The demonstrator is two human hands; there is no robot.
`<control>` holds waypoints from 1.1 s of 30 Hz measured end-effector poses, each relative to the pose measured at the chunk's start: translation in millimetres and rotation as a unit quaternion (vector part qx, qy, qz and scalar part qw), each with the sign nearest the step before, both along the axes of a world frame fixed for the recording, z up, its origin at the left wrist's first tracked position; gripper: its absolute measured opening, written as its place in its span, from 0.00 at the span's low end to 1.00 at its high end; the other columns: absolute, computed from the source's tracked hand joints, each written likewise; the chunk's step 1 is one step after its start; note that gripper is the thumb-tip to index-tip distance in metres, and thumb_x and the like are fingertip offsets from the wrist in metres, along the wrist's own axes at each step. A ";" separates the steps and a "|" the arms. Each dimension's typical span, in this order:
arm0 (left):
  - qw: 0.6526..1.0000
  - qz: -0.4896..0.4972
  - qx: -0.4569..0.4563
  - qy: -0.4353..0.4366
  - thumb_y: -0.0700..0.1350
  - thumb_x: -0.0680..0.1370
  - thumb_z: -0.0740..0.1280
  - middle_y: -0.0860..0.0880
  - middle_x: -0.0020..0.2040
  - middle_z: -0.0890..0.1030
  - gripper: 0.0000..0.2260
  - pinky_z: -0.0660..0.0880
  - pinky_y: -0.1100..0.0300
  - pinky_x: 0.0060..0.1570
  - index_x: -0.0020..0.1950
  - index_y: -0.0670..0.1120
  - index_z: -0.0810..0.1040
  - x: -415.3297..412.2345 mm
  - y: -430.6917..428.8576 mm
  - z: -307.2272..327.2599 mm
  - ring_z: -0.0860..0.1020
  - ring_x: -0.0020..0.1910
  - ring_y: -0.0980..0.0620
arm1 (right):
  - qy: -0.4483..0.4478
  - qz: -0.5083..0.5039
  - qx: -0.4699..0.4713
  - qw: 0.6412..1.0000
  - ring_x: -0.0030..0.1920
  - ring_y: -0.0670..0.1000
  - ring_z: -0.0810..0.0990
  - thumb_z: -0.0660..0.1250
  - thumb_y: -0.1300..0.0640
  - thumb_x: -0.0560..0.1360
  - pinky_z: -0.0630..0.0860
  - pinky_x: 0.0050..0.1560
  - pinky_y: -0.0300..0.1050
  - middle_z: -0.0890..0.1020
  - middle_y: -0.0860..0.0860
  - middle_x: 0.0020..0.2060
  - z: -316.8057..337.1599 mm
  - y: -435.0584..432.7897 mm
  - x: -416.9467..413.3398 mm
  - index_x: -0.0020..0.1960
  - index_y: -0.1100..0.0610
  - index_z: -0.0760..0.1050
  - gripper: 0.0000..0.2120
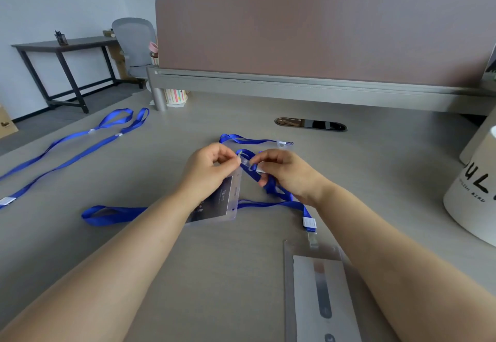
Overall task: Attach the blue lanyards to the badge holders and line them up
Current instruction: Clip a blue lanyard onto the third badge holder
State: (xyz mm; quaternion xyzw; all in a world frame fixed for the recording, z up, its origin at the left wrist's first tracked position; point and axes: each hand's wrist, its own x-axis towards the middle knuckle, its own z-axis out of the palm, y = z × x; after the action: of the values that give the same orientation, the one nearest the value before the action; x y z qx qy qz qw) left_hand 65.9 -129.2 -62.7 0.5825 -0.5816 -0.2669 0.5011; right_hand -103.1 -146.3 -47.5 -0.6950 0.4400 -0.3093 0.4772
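Note:
My left hand [208, 171] pinches the top edge of a clear badge holder [217, 202] with a dark card inside, lifted over the grey desk [188, 261]. My right hand [288, 172] pinches the clip end of a blue lanyard [271, 186] right at that holder's top. The strap trails under my left arm to a loop [107, 214] at the left. Another blue lanyard [252, 141] lies just behind my hands. A second clear badge holder [319, 288] lies near the front right, with a lanyard clip [309, 223] at its top. Two lanyards [80, 151] lie side by side at the far left.
A white cylindrical container [472, 196] with dark lettering stands at the right edge. A mauve partition [322, 35] closes off the back of the desk, with a cable port [311, 124] in front of it. A side table and a grey chair [134, 43] stand beyond, to the left.

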 end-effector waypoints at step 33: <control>0.909 -0.087 -0.143 -0.382 0.61 0.63 0.68 0.63 0.38 0.65 0.20 0.61 0.68 0.46 0.41 0.50 0.65 17.1 12.4 5.0 0.67 0.37 0.64 | 0.104 0.000 -0.159 0.982 0.37 0.36 0.76 0.67 0.62 0.74 0.69 0.39 0.21 0.80 0.44 0.39 -10.1 -3.7 -2.1 0.47 0.56 0.82 0.06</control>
State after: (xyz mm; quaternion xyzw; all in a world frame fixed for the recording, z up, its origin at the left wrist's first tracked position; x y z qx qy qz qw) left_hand 83.0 -116.7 -57.8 0.5090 -0.8089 0.0191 0.2935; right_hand -105.2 -150.0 -57.5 -0.7904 0.4324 -0.3011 0.3124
